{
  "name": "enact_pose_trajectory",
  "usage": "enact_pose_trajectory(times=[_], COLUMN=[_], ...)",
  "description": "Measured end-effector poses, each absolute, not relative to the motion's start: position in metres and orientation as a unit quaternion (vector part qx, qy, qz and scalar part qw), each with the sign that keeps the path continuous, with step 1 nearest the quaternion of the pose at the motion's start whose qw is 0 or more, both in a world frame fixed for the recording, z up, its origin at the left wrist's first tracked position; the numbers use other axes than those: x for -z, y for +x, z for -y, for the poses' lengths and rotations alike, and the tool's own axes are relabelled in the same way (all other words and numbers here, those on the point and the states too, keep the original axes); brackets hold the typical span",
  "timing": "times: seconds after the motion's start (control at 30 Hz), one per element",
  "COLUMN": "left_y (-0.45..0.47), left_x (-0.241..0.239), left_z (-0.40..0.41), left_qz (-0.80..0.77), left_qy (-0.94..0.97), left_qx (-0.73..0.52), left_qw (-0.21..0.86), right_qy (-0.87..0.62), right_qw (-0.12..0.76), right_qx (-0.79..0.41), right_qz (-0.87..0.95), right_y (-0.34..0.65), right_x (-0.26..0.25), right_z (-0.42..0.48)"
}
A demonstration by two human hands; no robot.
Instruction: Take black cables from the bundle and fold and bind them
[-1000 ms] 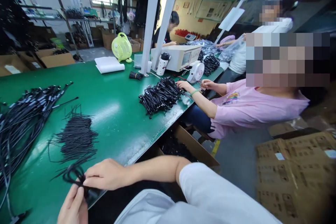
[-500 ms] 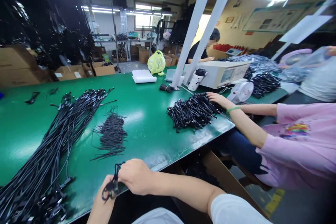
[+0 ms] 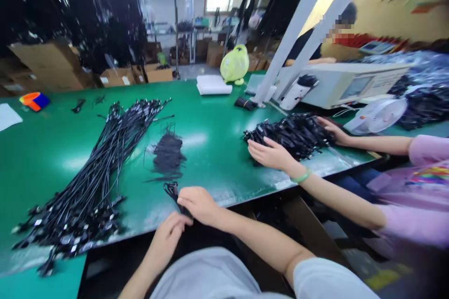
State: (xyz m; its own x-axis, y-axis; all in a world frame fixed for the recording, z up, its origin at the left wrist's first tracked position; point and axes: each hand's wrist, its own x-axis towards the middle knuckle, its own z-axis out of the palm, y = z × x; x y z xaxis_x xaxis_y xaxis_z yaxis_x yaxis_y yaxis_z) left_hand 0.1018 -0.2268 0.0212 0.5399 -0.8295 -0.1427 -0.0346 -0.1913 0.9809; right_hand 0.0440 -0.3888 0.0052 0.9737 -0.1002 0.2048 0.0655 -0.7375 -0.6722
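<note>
Both my hands meet at the near edge of the green table (image 3: 45, 149) on a small coiled black cable (image 3: 172, 190). My right hand (image 3: 199, 203) pinches the coil from the right, fingers closed round it. Just below, my left hand (image 3: 169, 234) is closed on the lower end of the same cable. A small heap of thin black ties (image 3: 168, 153) lies just beyond the coil. A long bundle of straight black cables (image 3: 98, 168) stretches across the table to my left.
A co-worker in a pink top sits to my right, both hands (image 3: 271, 154) on a pile of bundled black cables (image 3: 294, 133). Behind that stand a white tester box (image 3: 351, 85), a small white fan (image 3: 377, 116), a yellow-green fan (image 3: 234, 63) and slanted white posts (image 3: 298, 28). Cardboard boxes (image 3: 49, 63) line the far side.
My view has swung left and down, so the long cable bundle is now central. My hands kept hold of the coiled cable. The co-worker's hands shifted onto the near side of their pile.
</note>
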Motion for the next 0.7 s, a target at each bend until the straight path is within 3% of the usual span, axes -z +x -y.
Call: enact_pose_trajectory(times=[0.17,0.33,0.7], left_y=[0.115,0.124,0.122], left_x=[-0.009,-0.002,-0.002], left_z=[0.229,0.217,0.227], left_qz=[0.151,0.253,0.367], left_qy=[0.643,0.637,0.704], left_qx=[0.429,0.357,0.282], left_qw=[0.616,0.635,0.539], right_qy=[-0.877,-0.801,-0.915], right_qw=[0.469,0.598,0.383], right_qx=[0.099,0.040,0.127], right_qz=[0.025,-0.012,0.005], right_y=[0.027,0.025,0.027], right_x=[-0.011,0.002,0.014], right_z=[0.372,0.373,0.372])
